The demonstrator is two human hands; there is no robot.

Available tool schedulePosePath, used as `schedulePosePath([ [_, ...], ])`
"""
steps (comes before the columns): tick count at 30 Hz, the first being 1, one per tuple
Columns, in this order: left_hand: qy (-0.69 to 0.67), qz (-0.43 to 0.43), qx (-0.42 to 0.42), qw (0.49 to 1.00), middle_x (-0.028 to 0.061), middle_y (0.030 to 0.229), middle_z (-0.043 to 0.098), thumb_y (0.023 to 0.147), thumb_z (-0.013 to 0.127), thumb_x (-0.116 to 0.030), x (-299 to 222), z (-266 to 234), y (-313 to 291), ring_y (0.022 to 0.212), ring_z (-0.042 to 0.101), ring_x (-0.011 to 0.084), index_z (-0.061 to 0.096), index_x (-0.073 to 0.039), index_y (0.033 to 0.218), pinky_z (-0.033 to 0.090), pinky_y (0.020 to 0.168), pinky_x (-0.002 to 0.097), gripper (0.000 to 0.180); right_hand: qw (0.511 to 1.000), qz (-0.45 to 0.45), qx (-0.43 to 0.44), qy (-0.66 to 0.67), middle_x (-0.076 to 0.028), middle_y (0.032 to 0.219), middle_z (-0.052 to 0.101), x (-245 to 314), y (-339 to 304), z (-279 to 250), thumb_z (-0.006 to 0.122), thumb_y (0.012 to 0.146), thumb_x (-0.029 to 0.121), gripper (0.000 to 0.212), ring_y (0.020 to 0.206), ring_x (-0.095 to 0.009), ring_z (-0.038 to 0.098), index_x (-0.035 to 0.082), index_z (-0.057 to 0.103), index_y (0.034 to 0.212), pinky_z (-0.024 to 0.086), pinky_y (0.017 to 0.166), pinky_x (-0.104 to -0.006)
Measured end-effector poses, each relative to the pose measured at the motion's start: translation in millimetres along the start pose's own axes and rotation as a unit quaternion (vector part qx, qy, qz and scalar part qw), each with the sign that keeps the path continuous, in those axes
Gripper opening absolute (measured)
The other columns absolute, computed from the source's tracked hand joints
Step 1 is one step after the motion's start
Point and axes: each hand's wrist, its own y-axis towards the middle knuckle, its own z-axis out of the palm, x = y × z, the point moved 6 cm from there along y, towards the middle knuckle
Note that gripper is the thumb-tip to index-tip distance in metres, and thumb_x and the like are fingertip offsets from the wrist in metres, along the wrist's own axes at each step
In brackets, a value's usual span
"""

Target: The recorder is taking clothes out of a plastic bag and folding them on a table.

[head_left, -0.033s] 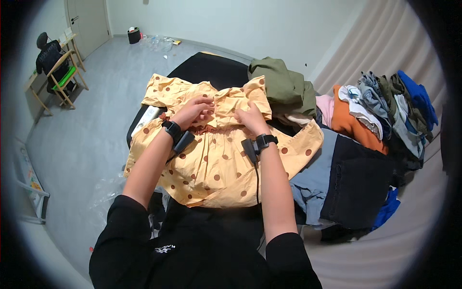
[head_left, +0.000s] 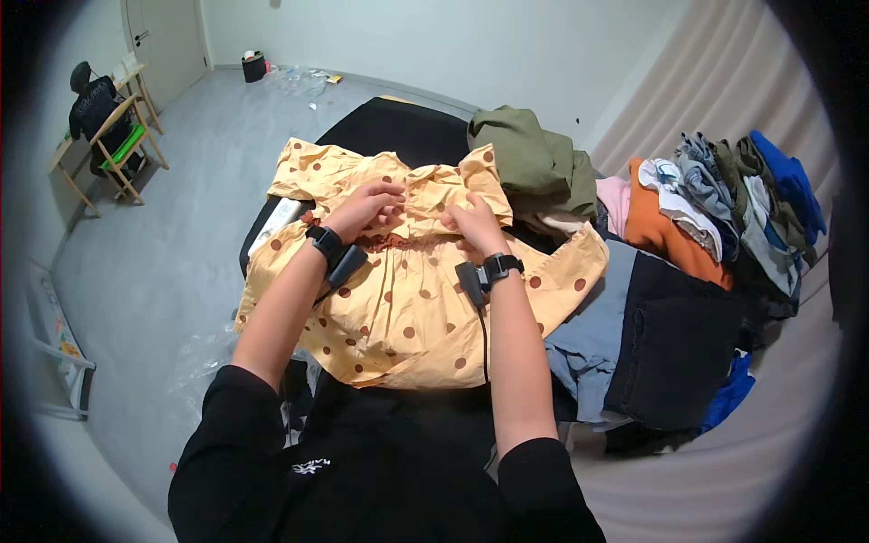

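A yellow dress (head_left: 409, 312) with brown dots and a gathered brown waist seam lies spread before me, its sleeves out to both sides. My left hand (head_left: 367, 208) rests on the bodice left of the middle, fingers curled in at the fabric near the centre line. My right hand (head_left: 475, 223) is closed on the bodice just right of the middle, thumb toward the centre. What lies between the fingertips is partly hidden. Each wrist wears a black strap with a small dark box, and a cable hangs from the right one.
A black surface (head_left: 394, 127) shows beyond the dress. Olive green clothing (head_left: 529, 154) is heaped at its far right. Blue-grey and black garments (head_left: 665, 353) lie to the right, with piled clothes (head_left: 670, 217) behind. A person (head_left: 98, 113) sits at a desk, far left.
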Motion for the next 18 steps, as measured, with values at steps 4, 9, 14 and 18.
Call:
schedulePosePath([
  [4, 0.075, 0.015, 0.020, 0.997, 0.0004, 0.087, 0.057, 0.087, 0.052, -0.009, -8, 7, -3, 0.068, 0.052, 0.0067, 0.056, -0.001, 0.112, 0.044, 0.058, 0.0190, 0.026, 0.991, -0.048, -0.012, 0.128, -0.013, 0.096, 0.067, -16, 0, -6, 0.047, 0.086, 0.019, 0.054, 0.082, -0.017, 0.065, -0.002, 0.035, 0.134, 0.049, 0.054, -0.0257],
  [9, 0.279, 0.055, -0.041, 0.958, 0.0046, 0.099, 0.062, 0.087, 0.052, -0.014, -42, -34, -20, 0.084, 0.059, 0.0125, 0.060, -0.004, 0.106, 0.048, 0.070, 0.0237, 0.023, 0.976, -0.081, -0.007, 0.201, -0.009, 0.088, 0.067, -26, 3, -8, 0.045, 0.089, 0.018, 0.046, 0.072, -0.012, 0.064, 0.001, 0.040, 0.131, 0.047, 0.048, -0.0206],
  [14, 0.434, 0.124, -0.099, 0.887, 0.0026, 0.102, 0.062, 0.088, 0.054, -0.018, -87, -132, -41, 0.093, 0.055, 0.0125, 0.059, -0.003, 0.109, 0.047, 0.077, 0.0272, 0.027, 0.978, -0.087, 0.004, 0.191, -0.007, 0.090, 0.066, -27, 5, -9, 0.044, 0.090, 0.022, 0.043, 0.077, -0.011, 0.063, 0.004, 0.043, 0.129, 0.047, 0.052, -0.0219],
  [18, 0.472, -0.013, -0.136, 0.871, 0.0063, 0.110, 0.059, 0.088, 0.054, -0.032, -70, -189, -63, 0.096, 0.054, 0.0166, 0.053, -0.006, 0.121, 0.045, 0.083, 0.0310, 0.043, 0.981, -0.096, -0.015, 0.169, -0.005, 0.086, 0.065, -27, 2, -9, 0.045, 0.089, 0.024, 0.033, 0.077, -0.010, 0.062, 0.006, 0.049, 0.117, 0.045, 0.051, -0.0209],
])
